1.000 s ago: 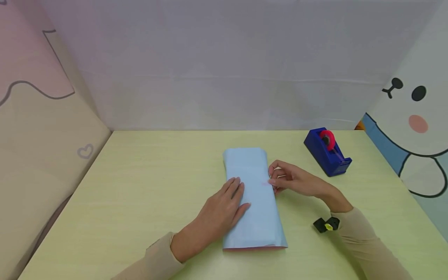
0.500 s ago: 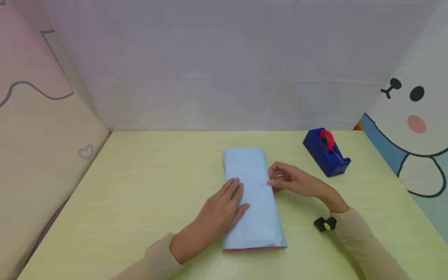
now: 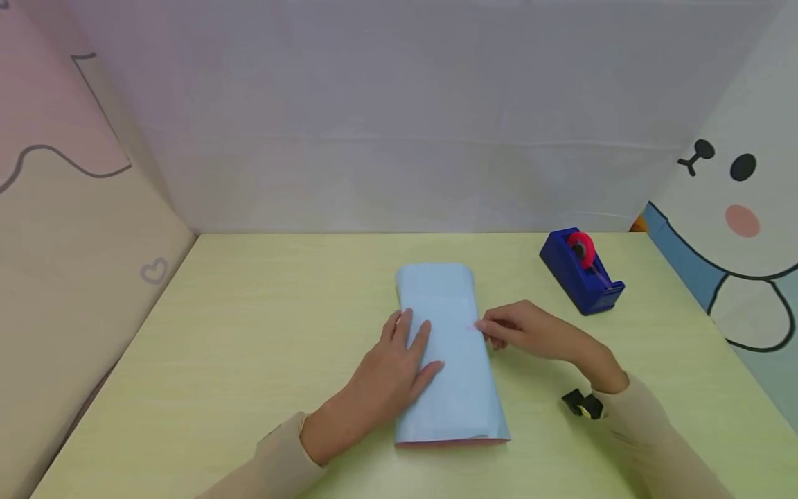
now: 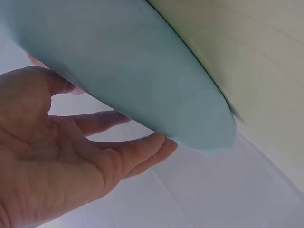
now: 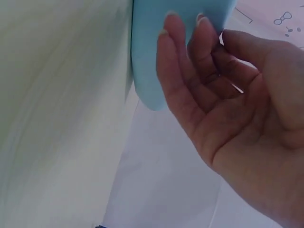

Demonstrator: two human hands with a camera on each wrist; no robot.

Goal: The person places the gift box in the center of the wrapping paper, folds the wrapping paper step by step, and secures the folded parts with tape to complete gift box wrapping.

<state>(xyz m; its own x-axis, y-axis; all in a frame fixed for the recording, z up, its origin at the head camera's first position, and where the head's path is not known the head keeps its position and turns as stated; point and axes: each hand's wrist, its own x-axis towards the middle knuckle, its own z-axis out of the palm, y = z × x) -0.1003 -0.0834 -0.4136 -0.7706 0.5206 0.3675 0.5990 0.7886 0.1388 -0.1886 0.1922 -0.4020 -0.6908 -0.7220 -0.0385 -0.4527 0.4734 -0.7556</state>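
A long sleeve of light blue wrapping paper (image 3: 445, 388) lies on the table, its pinkish inside showing at the near end. My left hand (image 3: 386, 378) rests on its left side, fingers spread; in the left wrist view the fingertips (image 4: 161, 140) touch the paper's upper edge. At the right edge, my right hand (image 3: 530, 331) pinches the paper with thumb and bent index finger. The other fingers (image 5: 173, 66) curl alongside the blue side face in the right wrist view. A faint pinkish mark shows on the paper beside the thumb tip.
A blue tape dispenser (image 3: 576, 277) with a red-cored roll stands at the back right of the pale yellow table (image 3: 280, 298). A white curtain-like wall (image 3: 399, 138) rises behind it, with printed panels on both sides. A small black device (image 3: 584, 404) sits by the right cuff.
The left hand's fingers have spread apart and shifted slightly up and left on the paper. My right hand has lowered a little, its fingers drawn closer under the thumb. The paper stays put.
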